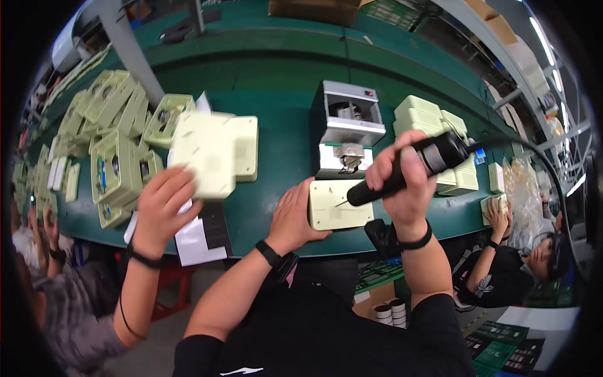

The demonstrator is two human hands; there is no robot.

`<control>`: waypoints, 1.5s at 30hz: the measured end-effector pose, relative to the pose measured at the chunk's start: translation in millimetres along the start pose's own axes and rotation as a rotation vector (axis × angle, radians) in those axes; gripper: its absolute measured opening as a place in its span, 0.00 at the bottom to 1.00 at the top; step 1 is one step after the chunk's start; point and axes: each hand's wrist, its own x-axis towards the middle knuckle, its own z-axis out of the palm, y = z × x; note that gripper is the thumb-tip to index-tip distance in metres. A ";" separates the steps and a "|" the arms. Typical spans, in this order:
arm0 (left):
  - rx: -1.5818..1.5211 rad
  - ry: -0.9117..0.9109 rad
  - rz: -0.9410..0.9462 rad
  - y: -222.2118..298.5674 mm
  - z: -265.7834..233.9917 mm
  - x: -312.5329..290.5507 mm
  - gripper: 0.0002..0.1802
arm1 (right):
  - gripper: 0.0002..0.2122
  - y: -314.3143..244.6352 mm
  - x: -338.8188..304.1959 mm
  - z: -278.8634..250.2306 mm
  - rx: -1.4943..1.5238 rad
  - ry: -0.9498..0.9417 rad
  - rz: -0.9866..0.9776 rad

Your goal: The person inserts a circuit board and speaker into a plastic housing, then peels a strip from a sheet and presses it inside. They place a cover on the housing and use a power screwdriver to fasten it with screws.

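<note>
Power screwdriver (433, 157), tilted, wrapped in right hand (405, 198); left hand (292, 213), extended flat, against cream plastic housing (342, 218). Square bit (341, 203) to housing.

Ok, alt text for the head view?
The right hand holds a corded black driver over a cream box, the left hand against its side, on a green table; at left, a co-worker's hand grips a blurred cream piece.
</note>
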 end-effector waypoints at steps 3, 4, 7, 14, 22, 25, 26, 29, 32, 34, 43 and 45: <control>0.001 -0.009 0.032 -0.2 -2.9 5.0 0.63 | 0.15 3.3 -21.7 8.3 0.021 -0.149 -0.025; -0.003 -0.003 0.036 -2.3 -2.2 5.1 0.63 | 0.16 5.1 -26.0 11.0 0.032 -0.220 -0.054; -0.012 0.014 0.051 -4.8 0.7 4.1 0.63 | 0.19 8.6 -32.5 15.9 -0.054 -0.224 -0.001; -0.018 0.005 0.033 0.8 -0.5 2.6 0.62 | 0.21 41.0 -46.3 7.6 -0.179 -0.219 0.033; 0.000 0.048 0.063 -3.5 1.0 2.2 0.62 | 0.20 55.6 -51.3 10.9 -0.116 -0.200 0.080; 0.000 0.053 0.070 -4.0 0.4 3.0 0.62 | 0.21 60.2 -49.5 8.7 -0.194 -0.203 0.050; 0.000 0.053 0.074 -3.7 0.8 2.4 0.61 | 0.21 62.3 -50.7 7.2 -0.209 -0.218 0.035; -0.003 0.044 0.073 -2.4 0.7 3.1 0.61 | 0.21 61.2 -52.7 7.8 -0.242 -0.245 -0.008; -0.005 0.021 0.076 -1.4 -0.4 3.2 0.60 | 0.20 50.8 -48.9 15.6 -0.228 -0.254 0.073; -0.006 0.000 0.043 -1.7 -2.3 1.8 0.60 | 0.19 30.9 -36.0 10.2 -0.164 -0.198 -0.010; 0.028 -0.001 0.034 -0.5 2.4 0.7 0.63 | 0.09 8.3 44.5 -25.1 -0.235 0.080 -0.291; 0.049 -0.013 0.036 0.6 4.2 0.8 0.63 | 0.09 15.6 53.3 -27.9 -0.243 0.146 -0.243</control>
